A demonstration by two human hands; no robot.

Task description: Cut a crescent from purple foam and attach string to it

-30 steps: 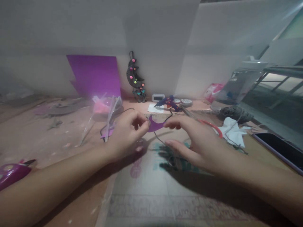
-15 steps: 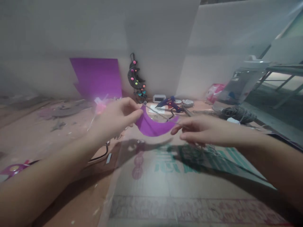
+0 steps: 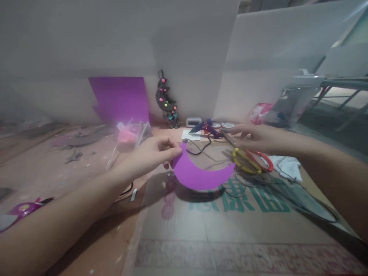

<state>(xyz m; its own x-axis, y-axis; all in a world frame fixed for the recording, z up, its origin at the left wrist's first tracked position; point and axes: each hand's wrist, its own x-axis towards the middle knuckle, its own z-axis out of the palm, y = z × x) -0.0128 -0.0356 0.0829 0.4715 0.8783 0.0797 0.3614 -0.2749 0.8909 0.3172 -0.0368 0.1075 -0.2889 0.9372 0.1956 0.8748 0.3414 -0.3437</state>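
My left hand pinches one end of a purple crescent-shaped cutout between thumb and fingers. The crescent hangs above the cardboard, its far tip pointing right. A small dark bit of cord shows at the pinched end. On the right, my right hand is stretched out over the scissors, whose handles are yellow and red. Its fingers look apart with nothing visible in them; blur hides whether they touch the scissors. The blue glue gun lies just left of those fingertips.
Printed cardboard covers the work surface, with dark cord and white cloth or paper at right. A decorated black crescent hanging and a purple sheet stand against the wall. Purple scissors lie left.
My right hand has left the crescent's right tip and moved right and up towards the scissors. The crescent has come lower and nearer, still in my left hand.
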